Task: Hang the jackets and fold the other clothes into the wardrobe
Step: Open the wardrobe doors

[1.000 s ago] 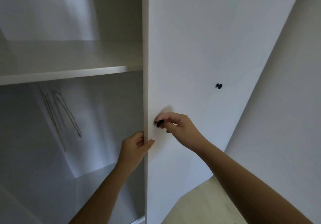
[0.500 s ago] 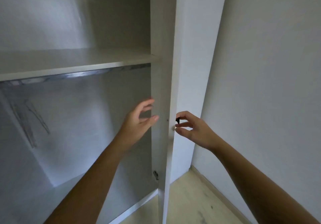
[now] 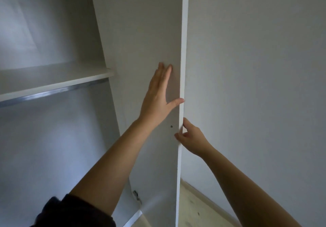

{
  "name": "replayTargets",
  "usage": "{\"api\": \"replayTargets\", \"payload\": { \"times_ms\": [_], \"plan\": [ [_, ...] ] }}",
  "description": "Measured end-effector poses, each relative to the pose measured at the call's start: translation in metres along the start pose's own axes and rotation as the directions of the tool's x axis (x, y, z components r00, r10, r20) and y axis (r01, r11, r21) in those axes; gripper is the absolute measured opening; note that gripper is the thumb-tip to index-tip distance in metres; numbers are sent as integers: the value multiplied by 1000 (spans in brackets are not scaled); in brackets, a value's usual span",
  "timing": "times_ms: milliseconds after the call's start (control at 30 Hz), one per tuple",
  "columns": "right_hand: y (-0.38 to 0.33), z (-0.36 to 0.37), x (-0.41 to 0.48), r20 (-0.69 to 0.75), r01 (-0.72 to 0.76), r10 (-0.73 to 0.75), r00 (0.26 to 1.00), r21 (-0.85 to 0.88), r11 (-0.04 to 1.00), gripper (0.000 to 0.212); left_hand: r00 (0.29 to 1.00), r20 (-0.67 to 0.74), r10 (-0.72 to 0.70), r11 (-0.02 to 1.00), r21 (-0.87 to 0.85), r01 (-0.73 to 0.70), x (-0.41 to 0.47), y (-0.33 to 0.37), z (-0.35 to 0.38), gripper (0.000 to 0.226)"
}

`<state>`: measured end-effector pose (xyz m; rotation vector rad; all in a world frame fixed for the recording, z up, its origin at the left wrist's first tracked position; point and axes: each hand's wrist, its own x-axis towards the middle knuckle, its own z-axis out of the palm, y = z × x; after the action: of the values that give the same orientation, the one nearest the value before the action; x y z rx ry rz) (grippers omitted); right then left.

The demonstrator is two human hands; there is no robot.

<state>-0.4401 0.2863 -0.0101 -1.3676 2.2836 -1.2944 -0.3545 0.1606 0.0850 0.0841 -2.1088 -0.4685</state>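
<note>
Wardrobe door [image 3: 150, 32] wider, left hand [image 3: 158, 94] flat

no readable text, labels or numbers — wardrobe door [image 3: 144, 32], wall [image 3: 255, 68] blank

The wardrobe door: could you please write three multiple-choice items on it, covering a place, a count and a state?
1. Where on the wardrobe door does the left hand lie? A its inner face; B its outer face; C its top edge.
2. How many hinges show on the door? A one; B two; C four.
3. What is the right hand doing? A hanging idle; B gripping the door's edge; C making an empty fist.
Answers: 1 A, the palm lies flat on the inside panel; 2 B, one shows at the top, one near the bottom; 3 B, thumb and fingers pinch the edge.
</note>
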Motion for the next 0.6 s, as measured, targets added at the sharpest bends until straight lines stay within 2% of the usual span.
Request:
{"api": "replayTargets", "payload": {
  "times_ms": [167, 300, 433, 600],
  "plan": [
    [34, -32, 28, 15, -40, 40, 999, -8, 999, 46, 991, -38, 132, 987, 94, -128, 32, -14, 56, 90],
    [51, -51, 48, 15, -62, 61, 998, 28, 998, 47, 981, -105, 165, 982, 105, -154, 47, -26, 92, 81],
    [58, -60, 55, 81, -44, 39, 996, 62, 997, 47, 946, -210, 245, 969, 87, -231, 48, -38, 107, 72],
    [63, -61, 56, 68, -18, 10, 998, 118, 993, 45, 925, -260, 276, 961, 69, -268, 49, -40, 116, 65]
  ]
}}
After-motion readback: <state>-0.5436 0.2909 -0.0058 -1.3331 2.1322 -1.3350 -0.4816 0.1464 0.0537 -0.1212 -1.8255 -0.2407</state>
